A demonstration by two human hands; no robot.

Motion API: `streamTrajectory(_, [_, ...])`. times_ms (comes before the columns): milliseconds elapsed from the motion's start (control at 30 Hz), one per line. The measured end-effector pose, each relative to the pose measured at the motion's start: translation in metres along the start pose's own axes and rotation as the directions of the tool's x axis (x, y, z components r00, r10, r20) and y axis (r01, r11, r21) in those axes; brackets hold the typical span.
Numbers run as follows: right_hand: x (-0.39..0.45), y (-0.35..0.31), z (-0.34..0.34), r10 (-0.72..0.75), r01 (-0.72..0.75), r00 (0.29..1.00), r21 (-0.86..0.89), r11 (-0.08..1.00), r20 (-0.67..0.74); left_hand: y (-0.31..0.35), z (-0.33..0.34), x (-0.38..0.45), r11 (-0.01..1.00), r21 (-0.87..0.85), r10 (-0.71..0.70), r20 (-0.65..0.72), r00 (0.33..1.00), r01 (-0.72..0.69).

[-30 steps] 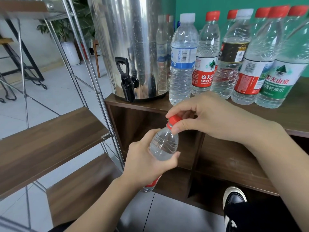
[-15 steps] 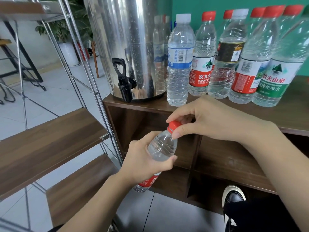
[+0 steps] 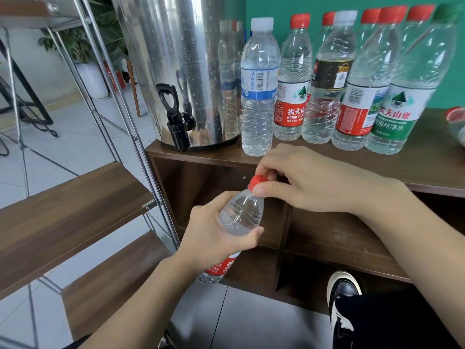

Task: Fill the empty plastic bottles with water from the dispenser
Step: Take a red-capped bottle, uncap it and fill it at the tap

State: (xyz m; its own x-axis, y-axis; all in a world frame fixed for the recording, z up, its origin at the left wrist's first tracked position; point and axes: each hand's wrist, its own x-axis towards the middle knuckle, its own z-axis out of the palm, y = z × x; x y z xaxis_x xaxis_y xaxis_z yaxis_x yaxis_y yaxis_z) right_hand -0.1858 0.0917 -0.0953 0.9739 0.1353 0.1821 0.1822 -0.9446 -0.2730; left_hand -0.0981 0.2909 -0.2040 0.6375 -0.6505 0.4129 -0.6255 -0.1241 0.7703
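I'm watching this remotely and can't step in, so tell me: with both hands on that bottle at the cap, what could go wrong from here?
1. The held bottle is tilted and off the counter; if it holds water, that may spill once the red cap comes off.
2. The left hand grips the thin wall, so squeezing could crumple it.
3. The right hand works close to the row of bottles and could knock one over.

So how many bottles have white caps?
2: the blue-label bottle beside the dispenser, and the black-label bottle further right. Others may be hidden behind the row.
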Motion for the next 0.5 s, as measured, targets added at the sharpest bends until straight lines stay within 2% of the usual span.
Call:
streamTrajectory(67, [-0.003, -0.004, 0.0, 0.039, -0.04, 0.999, -0.036, 0.999, -0.023, 0.004, 0.005, -0.002, 1.0, 0.023, 0.006, -0.037, 0.999, -0.005])
streamTrajectory(267, [-0.012, 0.001, 0.0, 0.072, -0.071, 0.994, 0.022, 0.997, -0.087, 0.023, 0.025, -0.006, 0.999, 0.04, 0.002, -0.144, 0.99, 0.004])
streamTrajectory(400, [-0.025, 0.018, -0.001, 0.053, -0.021, 0.984, 0.183, 0.983, -0.171, 0.031, 0.036, -0.003, 0.998, 0.037, -0.036, -0.169, 0.985, 0.043])
streamTrajectory(500, [-0.04, 0.043, -0.001, 0.095, -0.055, 0.968, 0.172, 0.984, -0.232, 0.036, 0.04, 0.005, 0.993, -0.042, -0.114, -0.186, 0.976, 0.108])
